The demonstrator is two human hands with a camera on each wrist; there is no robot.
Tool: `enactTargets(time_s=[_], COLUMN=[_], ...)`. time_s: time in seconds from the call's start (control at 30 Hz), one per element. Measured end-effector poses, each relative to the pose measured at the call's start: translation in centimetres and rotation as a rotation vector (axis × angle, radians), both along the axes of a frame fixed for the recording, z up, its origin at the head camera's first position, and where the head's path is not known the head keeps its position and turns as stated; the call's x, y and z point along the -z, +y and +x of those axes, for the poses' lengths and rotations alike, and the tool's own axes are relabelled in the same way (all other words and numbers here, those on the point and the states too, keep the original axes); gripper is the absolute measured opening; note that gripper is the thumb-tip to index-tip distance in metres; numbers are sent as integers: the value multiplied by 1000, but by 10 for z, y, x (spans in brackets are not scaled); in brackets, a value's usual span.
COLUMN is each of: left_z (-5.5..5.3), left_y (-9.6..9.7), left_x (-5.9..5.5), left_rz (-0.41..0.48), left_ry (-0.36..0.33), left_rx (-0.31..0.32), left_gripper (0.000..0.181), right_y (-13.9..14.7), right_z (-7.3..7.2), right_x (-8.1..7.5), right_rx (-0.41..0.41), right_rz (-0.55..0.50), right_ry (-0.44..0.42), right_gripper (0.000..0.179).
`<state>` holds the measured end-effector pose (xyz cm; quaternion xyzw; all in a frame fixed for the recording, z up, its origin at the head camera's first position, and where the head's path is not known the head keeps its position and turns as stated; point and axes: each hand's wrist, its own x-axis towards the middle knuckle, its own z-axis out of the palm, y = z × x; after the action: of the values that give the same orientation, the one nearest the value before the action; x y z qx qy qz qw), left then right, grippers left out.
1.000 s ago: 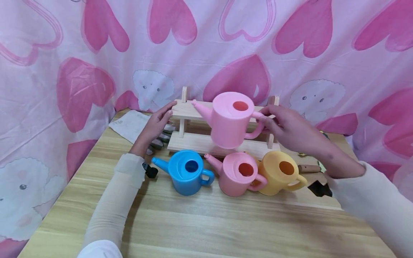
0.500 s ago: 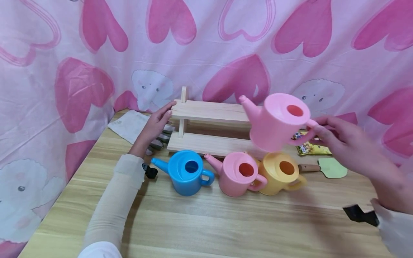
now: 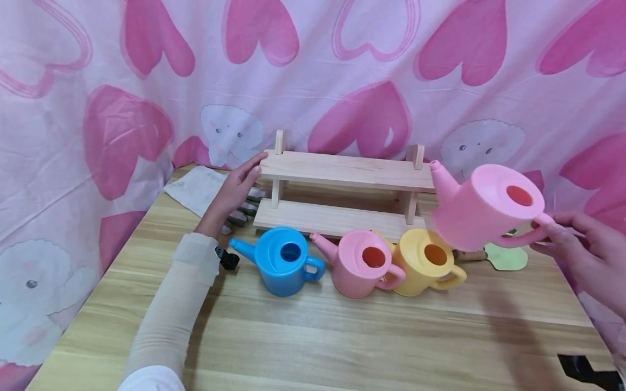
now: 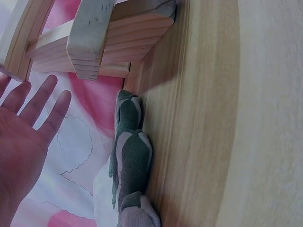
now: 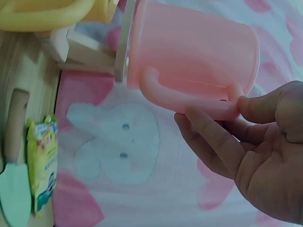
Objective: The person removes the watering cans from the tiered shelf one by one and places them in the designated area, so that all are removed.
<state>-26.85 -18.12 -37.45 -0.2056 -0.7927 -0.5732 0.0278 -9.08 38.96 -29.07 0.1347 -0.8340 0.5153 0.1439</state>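
Note:
My right hand [image 3: 587, 250] pinches the handle of a light pink watering can [image 3: 489, 209], held up above the table with its spout to the left. In the right wrist view, thumb and fingers close round that handle [image 5: 189, 101]. My left hand [image 3: 239, 187] touches the left end of a two-tier wooden shelf [image 3: 342, 167], its fingers straight in the left wrist view. In front of the shelf stand a blue watering can [image 3: 279, 269], a second pink watering can [image 3: 354, 271] and a yellow watering can [image 3: 415, 271], all upright with spouts to the left.
A pair of grey-green work gloves [image 3: 195, 190] lies left of the shelf, under my left forearm. On the right are a green hand trowel [image 3: 506, 257] with a wooden handle and a yellow packet [image 5: 43, 161]. A pink heart-print curtain [image 3: 303, 98] hangs behind the wooden table [image 3: 313, 342].
My right hand has carried the light pink watering can from in front of the shelf to the right, uncovering the shelf. The left hand and the standing cans have stayed put.

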Motion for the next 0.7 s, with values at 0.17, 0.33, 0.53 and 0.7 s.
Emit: enactTargets(time_s=[0.17, 0.33, 0.53, 0.7], left_z=[0, 0, -1, 0], left_y=[1, 1, 1, 1], left_x=[-1, -2, 0, 1], left_rz=[-5, -18, -6, -7], left_ry=[-10, -19, -20, -26], left_rx=[-7, -19, -20, -18], left_gripper=[49, 49, 48, 49], right_y=[22, 35, 45, 50], right_z=[6, 21, 40, 50], right_x=[27, 54, 75, 88], right_rx=[-194, -189, -138, -168], right_rz=[-419, -552, -548, -503], right_ry=[84, 126, 62, 20], right_gripper=[35, 31, 38, 42])
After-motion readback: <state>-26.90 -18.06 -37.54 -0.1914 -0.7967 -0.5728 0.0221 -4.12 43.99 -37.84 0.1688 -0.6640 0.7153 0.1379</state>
